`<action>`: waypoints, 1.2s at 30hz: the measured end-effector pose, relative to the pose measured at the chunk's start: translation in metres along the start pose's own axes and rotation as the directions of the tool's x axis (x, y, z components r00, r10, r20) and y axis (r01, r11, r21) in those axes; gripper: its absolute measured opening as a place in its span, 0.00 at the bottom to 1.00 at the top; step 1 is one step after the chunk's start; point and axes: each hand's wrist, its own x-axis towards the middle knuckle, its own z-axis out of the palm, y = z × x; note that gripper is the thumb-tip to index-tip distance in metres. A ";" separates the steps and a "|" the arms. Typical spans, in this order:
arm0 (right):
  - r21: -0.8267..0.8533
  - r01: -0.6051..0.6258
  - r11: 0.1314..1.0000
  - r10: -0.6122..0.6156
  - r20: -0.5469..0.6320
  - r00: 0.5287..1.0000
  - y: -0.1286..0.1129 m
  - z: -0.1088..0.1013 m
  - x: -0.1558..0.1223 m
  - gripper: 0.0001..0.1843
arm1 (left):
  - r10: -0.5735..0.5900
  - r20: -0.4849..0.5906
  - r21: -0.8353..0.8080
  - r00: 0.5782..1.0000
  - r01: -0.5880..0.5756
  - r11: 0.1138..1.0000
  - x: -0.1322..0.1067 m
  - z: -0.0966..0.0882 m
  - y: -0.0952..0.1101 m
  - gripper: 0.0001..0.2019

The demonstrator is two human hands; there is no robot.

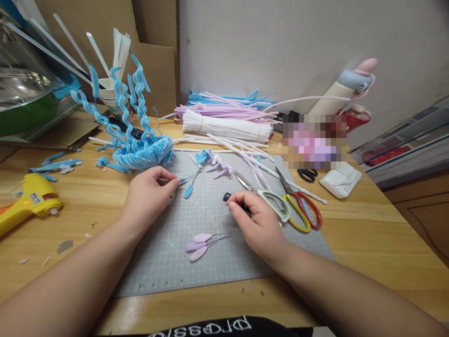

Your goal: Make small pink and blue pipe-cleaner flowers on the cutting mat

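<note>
My left hand (153, 195) pinches a small blue pipe-cleaner leaf (183, 179) whose thin wire stem points right, above a grey cutting mat (154, 262). Just below it lies another blue leaf (188, 191) with a wire stem. My right hand (257, 217) is closed around a small black object (227, 197); only its end shows, so its kind is unclear. Three pink and purple leaves (197, 246) with wire stems rest on the mat between my forearms. White-handled scissors (277, 205) and red-and-yellow-handled scissors (302, 215) lie beyond my right hand.
A blue pipe-cleaner basket with curly upright strands (143, 152) stands at back left, near a yellow glue gun (30, 201). Bundles of white pipe cleaners (226, 126) and purple ones (224, 112) lie along the wall. A white case (341, 180) sits at right.
</note>
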 end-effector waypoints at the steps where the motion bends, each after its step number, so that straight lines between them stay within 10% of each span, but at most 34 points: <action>1: 0.004 -0.015 1.000 0.015 0.008 1.000 0.000 0.000 0.000 0.05 | 0.070 0.000 0.086 0.998 -0.069 0.994 -0.001 0.001 0.000 0.09; 13: 0.291 -0.106 0.951 0.094 0.058 0.994 -0.003 0.004 -0.001 0.07 | 0.314 0.196 0.337 0.929 -0.364 0.868 -0.014 0.009 0.008 0.09; 17: 0.459 -0.183 0.869 0.172 0.066 0.983 -0.004 0.006 0.000 0.05 | 0.130 0.314 -0.112 0.940 -0.100 0.989 -0.031 0.007 0.022 0.10; 21: 0.616 -0.339 0.711 0.245 0.235 0.940 -0.004 0.008 0.001 0.11 | 0.047 0.692 -0.435 0.720 0.364 0.824 -0.049 0.010 0.032 0.13; 24: 0.663 -0.376 0.648 0.207 0.322 0.924 -0.004 0.009 0.000 0.11 | 0.054 0.785 -0.438 0.617 0.491 0.753 -0.052 0.012 0.032 0.14; 36: 0.616 -0.166 0.770 0.077 0.168 0.983 -0.003 0.009 -0.001 0.04 | 0.077 0.792 -0.491 0.605 0.556 0.671 -0.051 0.011 0.031 0.13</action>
